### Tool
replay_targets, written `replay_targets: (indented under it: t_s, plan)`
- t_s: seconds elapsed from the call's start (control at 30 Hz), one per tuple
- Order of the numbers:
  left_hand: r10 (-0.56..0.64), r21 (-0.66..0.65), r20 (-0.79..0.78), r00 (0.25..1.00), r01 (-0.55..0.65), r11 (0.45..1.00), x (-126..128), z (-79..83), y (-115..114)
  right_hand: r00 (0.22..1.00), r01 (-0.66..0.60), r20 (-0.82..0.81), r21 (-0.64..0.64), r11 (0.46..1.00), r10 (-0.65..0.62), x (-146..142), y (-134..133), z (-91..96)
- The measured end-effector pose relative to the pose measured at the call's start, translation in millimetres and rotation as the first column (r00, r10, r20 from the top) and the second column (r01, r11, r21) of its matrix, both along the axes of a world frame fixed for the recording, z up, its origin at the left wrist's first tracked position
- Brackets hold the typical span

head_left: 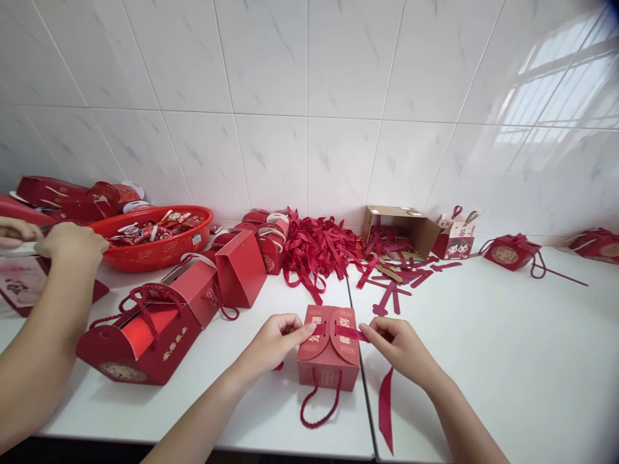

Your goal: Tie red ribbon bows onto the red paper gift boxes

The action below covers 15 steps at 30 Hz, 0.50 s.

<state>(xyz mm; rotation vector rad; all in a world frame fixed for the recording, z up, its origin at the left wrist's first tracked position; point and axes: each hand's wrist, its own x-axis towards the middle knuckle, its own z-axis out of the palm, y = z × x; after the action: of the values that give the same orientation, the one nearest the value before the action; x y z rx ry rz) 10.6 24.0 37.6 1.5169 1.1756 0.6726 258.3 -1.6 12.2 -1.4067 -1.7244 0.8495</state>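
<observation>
Head view: small red box [329,361] sits near the front edge of the worktop [483,335], mid-width. Left hand [273,341] and right hand [399,348] each pinch an end of the ribbon [352,333] across its lid. Ribbon pile [319,248] at back edge; co-worker's hand [72,245] far left.

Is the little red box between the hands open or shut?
Shut: the little red box has both rounded top flaps folded together, with a ribbon across them.
</observation>
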Motion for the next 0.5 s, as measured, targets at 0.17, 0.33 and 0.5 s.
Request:
replay_targets:
  t_s: [0.17,0.33,0.5]
  plan:
    - [-0.047,-0.067,0.154,0.987,0.057,0.996,10.0,7.4,-21.1,0.999,0.016,0.032,0.075,0.997,-0.019,10.8,3.2,2.5]
    - [0.035,-0.038,0.104,0.994,-0.031,0.999,5.2,4.6,-21.1,0.997,0.050,0.055,0.148,0.988,-0.058,20.2,5.9,2.7]
    - [0.080,0.144,-0.057,0.995,-0.071,0.987,-11.9,-21.1,-5.2,0.983,0.087,0.152,0.107,0.990,-0.103,25.3,4.0,-2.6]
